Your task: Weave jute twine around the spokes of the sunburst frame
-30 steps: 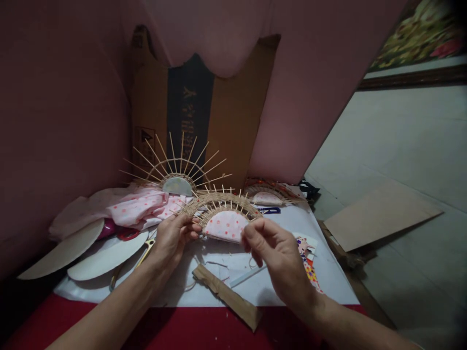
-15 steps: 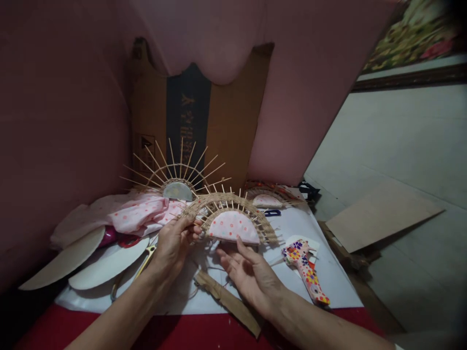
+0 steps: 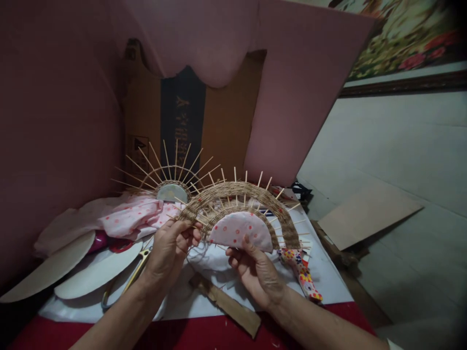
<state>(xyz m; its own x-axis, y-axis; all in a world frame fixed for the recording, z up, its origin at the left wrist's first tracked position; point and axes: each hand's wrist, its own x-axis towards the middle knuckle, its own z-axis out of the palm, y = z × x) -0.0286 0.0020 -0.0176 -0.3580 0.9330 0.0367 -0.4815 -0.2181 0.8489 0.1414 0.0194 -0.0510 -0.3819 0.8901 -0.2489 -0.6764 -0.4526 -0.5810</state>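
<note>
Both hands hold a half-round woven fan [image 3: 233,188] of twisted fibre on thin sticks, tilted up above the table. Its centre is a half-circle of pink dotted fabric [image 3: 237,231]. My left hand [image 3: 166,250] pinches the fan's left end, thumb on top. With the thumb on the fabric and the fingers behind, my right hand [image 3: 259,277] grips the lower edge. Stick ends stick out past the outer woven band. A glue gun with a flower pattern [image 3: 304,279] lies to the right, partly hidden by the fan. Below the hands lies a brown cardboard strip [image 3: 226,301].
Behind stands another stick fan [image 3: 172,191] with a pale centre. Crumpled dotted fabric [image 3: 133,214], white half-moon pieces [image 3: 98,272] and a yellow-handled tool [image 3: 136,270] lie at left. A cardboard box [image 3: 233,112] rises at the back; a cardboard sheet [image 3: 372,214] lies off to the right.
The fan has been tilted up to face me and now shows more of its outer band. My right hand has closed on its lower edge. The view has shifted slightly.
</note>
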